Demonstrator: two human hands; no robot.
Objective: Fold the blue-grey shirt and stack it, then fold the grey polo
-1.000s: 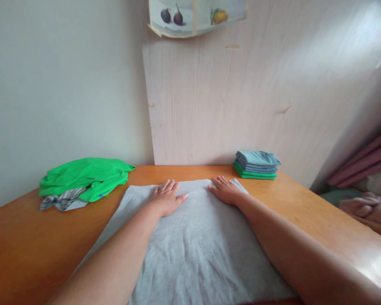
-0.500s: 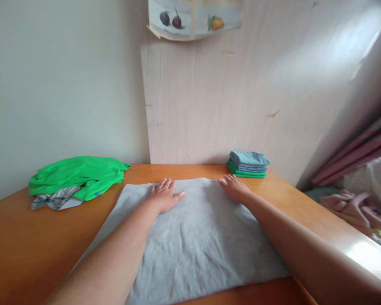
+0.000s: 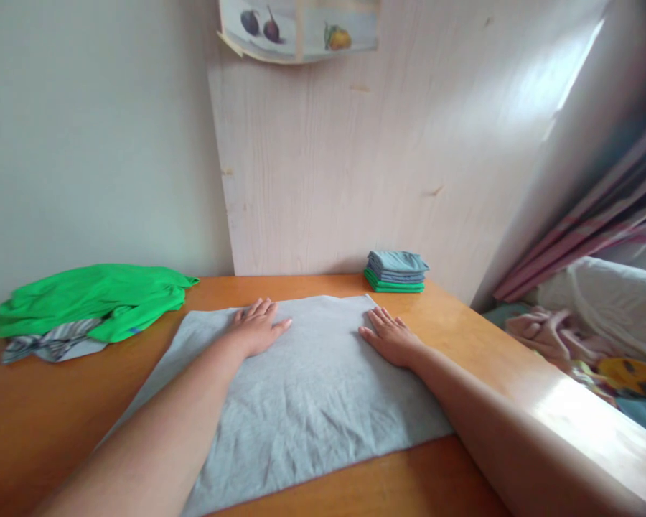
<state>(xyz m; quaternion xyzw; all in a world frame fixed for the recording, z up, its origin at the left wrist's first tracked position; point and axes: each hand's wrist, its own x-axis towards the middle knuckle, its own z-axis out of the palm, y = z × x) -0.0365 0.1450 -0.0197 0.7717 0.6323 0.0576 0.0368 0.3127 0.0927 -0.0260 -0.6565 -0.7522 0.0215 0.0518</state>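
A light grey cloth (image 3: pixel 312 373) lies spread over the orange-brown table, with wrinkles in its near half. My left hand (image 3: pixel 257 328) rests flat near its far left part, fingers spread. At the far right edge, my right hand (image 3: pixel 390 336) also lies palm down with its fingers apart. Neither hand grips the fabric. My forearms cover parts of the cloth's left and right sides.
A heap of bright green cloth (image 3: pixel 97 298) with striped fabric (image 3: pixel 59 337) under it lies on the left. At the back right stands a stack of folded cloths (image 3: pixel 397 271). Bedding (image 3: pixel 560 334) and a pink curtain (image 3: pixel 586 219) are beyond the table (image 3: pixel 495 337).
The view has turned slightly right, so the scene sits further left. My right hand has drawn a little nearer from the cloth's far edge; the left stays flat on the cloth.
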